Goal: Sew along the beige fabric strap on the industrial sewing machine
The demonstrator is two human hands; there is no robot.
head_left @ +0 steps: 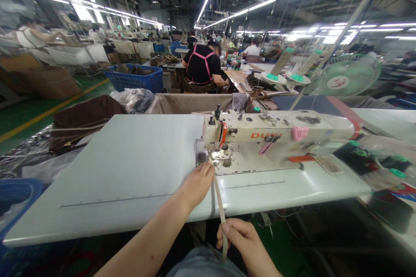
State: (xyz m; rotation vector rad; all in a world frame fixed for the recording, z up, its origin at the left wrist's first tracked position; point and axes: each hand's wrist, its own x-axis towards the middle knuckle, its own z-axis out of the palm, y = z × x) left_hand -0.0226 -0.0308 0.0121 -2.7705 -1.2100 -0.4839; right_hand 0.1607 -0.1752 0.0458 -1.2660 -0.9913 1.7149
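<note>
A narrow beige strip [218, 194] runs from the needle area of the white sewing machine [260, 132] down over the table's front edge. My left hand [199, 181] rests on the table just in front of the presser foot, its fingers closed on the strip near the machine. Below the table edge, my right hand [238, 238] pinches the same strip between thumb and fingers, and its loose end hangs just past them. The strip looks fairly straight between my hands. Its far end at the needle is hidden.
The white sewing table [130, 160] has a printed ruler along its front. A blue basket [19, 199] stands at the left, and a brown fabric bundle [84, 121] lies behind it. A green fan [344, 78] and thread cones [281, 65] are back right. A person [203, 65] sits ahead.
</note>
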